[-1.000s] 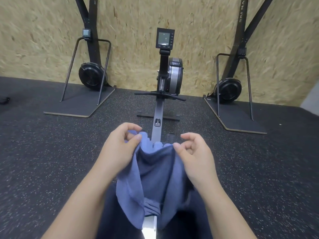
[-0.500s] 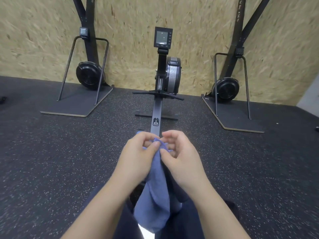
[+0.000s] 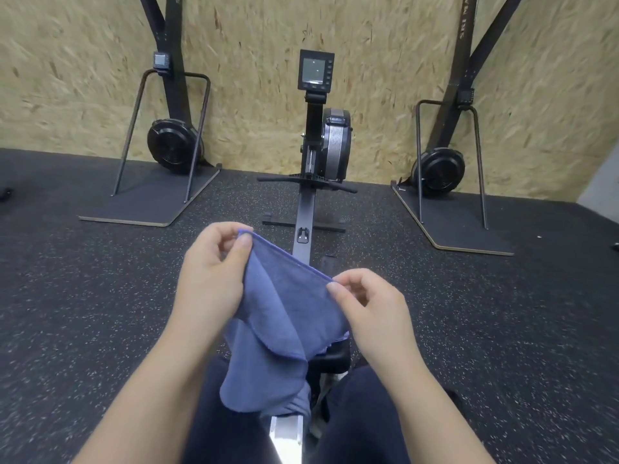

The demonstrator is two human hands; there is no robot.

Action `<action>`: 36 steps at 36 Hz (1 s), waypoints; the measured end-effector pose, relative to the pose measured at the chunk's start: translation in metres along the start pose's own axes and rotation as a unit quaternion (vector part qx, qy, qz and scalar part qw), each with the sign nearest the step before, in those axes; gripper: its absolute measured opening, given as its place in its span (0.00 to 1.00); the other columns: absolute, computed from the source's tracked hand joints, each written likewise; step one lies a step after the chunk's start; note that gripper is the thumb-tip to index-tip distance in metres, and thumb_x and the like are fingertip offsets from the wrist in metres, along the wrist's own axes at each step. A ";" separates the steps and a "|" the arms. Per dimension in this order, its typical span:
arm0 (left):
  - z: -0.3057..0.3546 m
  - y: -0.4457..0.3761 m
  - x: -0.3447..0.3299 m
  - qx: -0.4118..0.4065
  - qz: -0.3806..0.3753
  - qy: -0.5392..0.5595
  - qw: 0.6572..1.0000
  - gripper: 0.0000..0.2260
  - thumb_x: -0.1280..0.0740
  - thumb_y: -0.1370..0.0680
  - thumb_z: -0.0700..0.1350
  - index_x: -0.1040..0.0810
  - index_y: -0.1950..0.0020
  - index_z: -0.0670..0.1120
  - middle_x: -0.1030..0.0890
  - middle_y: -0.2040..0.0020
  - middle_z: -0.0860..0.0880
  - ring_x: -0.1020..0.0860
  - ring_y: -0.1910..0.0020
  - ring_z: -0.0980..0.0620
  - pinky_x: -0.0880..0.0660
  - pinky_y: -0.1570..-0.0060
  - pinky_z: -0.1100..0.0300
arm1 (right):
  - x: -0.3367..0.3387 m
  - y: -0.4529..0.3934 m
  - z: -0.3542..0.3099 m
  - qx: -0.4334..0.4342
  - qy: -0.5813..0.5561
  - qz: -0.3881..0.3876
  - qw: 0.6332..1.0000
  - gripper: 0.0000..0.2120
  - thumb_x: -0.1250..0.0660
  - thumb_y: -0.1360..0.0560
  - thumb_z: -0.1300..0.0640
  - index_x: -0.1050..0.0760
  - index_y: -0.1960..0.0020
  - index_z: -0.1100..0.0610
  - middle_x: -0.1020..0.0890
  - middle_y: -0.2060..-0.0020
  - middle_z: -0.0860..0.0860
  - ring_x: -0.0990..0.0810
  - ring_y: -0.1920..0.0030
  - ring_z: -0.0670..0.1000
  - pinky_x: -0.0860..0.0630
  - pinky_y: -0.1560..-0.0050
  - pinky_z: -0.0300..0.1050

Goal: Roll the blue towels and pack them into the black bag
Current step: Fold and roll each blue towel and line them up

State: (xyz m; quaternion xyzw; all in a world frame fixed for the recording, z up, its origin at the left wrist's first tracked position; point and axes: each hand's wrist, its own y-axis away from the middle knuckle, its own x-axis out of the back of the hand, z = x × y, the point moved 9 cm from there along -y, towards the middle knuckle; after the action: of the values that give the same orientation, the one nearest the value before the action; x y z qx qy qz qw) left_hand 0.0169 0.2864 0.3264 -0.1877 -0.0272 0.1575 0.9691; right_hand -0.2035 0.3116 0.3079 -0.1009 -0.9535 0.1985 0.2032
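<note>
A blue towel [image 3: 278,326] hangs in front of me, held up by its top edge between both hands. My left hand [image 3: 211,279] pinches the upper left corner between thumb and fingers. My right hand [image 3: 368,309] pinches the same edge lower and to the right. The top edge runs taut and slanted between the two pinches, and the rest of the cloth droops in folds down over my lap. No black bag is in view.
I sit astride a rowing machine [image 3: 321,142] whose rail [image 3: 304,222] runs forward between my dark trouser legs. Two ski machines on flat bases [image 3: 150,202] [image 3: 459,226] stand left and right against a chipboard wall. The floor is black speckled rubber.
The hands were wide apart, came together at the towel's top edge, and have now drawn apart again, stretching the edge taut between them.
</note>
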 end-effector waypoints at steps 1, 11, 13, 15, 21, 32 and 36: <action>-0.002 0.000 0.000 0.004 0.003 0.005 1.000 0.09 0.36 0.20 0.41 0.23 0.55 0.54 0.21 0.60 0.51 0.25 0.61 0.56 0.29 0.54 0.57 | -0.002 0.001 -0.002 -0.001 -0.009 -0.002 1.000 0.05 0.29 0.27 0.61 0.22 0.60 0.53 0.19 0.65 0.46 0.26 0.66 0.41 0.30 0.62 0.29; -0.022 0.026 -0.037 0.081 -0.068 0.008 0.994 0.12 0.31 0.24 0.38 0.26 0.48 0.55 0.16 0.56 0.46 0.19 0.59 0.53 0.24 0.51 0.55 | -0.029 -0.012 -0.021 -0.033 -0.081 -0.025 0.996 0.03 0.32 0.24 0.62 0.22 0.57 0.56 0.21 0.65 0.42 0.24 0.67 0.33 0.31 0.62 0.25; -0.026 0.032 -0.044 0.097 -0.081 0.018 0.992 0.12 0.31 0.24 0.37 0.25 0.47 0.53 0.16 0.54 0.45 0.18 0.54 0.49 0.23 0.48 0.50 | -0.031 -0.014 -0.020 -0.043 -0.088 -0.018 0.995 0.03 0.32 0.24 0.62 0.22 0.56 0.56 0.21 0.65 0.42 0.24 0.67 0.32 0.31 0.63 0.25; -0.029 0.034 -0.046 0.109 -0.083 0.024 0.990 0.11 0.32 0.23 0.38 0.25 0.46 0.52 0.15 0.53 0.47 0.17 0.51 0.48 0.23 0.48 0.48 | -0.030 -0.013 -0.015 -0.058 -0.109 -0.007 0.992 0.05 0.31 0.25 0.63 0.23 0.56 0.54 0.20 0.63 0.44 0.23 0.66 0.33 0.29 0.62 0.26; -0.028 0.040 -0.057 0.188 -0.135 0.147 0.962 0.12 0.42 0.20 0.31 0.23 0.45 0.44 0.16 0.61 0.49 0.22 0.71 0.57 0.30 0.76 0.67 | -0.031 -0.007 -0.001 -0.118 -0.175 -0.023 0.977 0.15 0.33 0.27 0.70 0.25 0.45 0.55 0.18 0.57 0.47 0.20 0.63 0.36 0.25 0.60 0.29; -0.011 0.044 -0.067 0.038 -0.213 0.063 0.974 0.19 0.35 0.28 0.24 0.18 0.57 0.48 0.19 0.44 0.58 0.22 0.42 0.63 0.27 0.42 0.63 | -0.019 -0.006 -0.014 -0.065 -0.187 0.022 0.980 0.09 0.31 0.27 0.69 0.22 0.60 0.55 0.18 0.67 0.46 0.20 0.67 0.39 0.26 0.64 0.30; -0.004 0.040 -0.060 -0.026 -0.176 -0.030 0.984 0.17 0.29 0.28 0.33 0.19 0.59 0.58 0.21 0.45 0.68 0.23 0.42 0.65 0.28 0.36 0.56 | -0.013 -0.004 -0.018 -0.062 -0.197 0.032 0.978 0.09 0.30 0.27 0.68 0.22 0.61 0.55 0.18 0.70 0.45 0.20 0.68 0.38 0.27 0.65 0.29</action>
State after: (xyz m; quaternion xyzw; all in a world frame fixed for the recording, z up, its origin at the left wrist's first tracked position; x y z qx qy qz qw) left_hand -0.0512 0.3013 0.3081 -0.2006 -0.0930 -0.0108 0.9752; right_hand -0.1840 0.3106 0.3203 -0.1028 -0.9815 0.1616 -0.0014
